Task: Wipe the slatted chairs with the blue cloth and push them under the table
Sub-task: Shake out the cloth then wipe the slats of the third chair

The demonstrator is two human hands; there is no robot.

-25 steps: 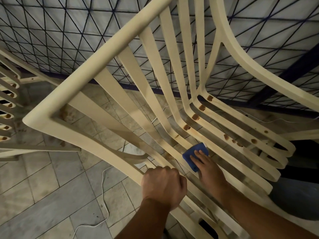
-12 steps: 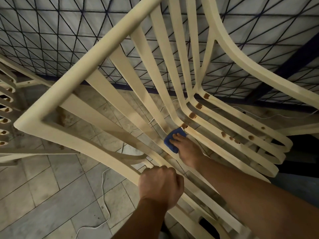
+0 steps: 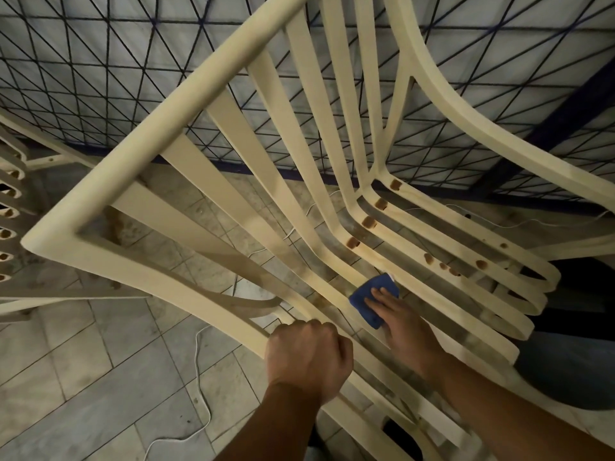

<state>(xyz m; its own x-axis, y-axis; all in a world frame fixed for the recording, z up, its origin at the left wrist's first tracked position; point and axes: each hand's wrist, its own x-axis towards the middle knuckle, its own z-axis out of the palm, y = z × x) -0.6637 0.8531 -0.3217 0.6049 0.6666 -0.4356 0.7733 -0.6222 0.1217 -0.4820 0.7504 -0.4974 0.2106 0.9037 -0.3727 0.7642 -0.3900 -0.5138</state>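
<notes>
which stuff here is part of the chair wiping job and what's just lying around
In the job: slatted chair, gripped by the left hand; blue cloth, pressed on a seat slat under the right hand; second slatted chair at the left edge.
Just lying about: white cable on the tiled floor; dark mesh panel behind.

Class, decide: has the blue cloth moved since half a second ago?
Yes. The folded blue cloth slid back along the cream slat, away from the rust-brown spot at the bend, towards the person.
</notes>
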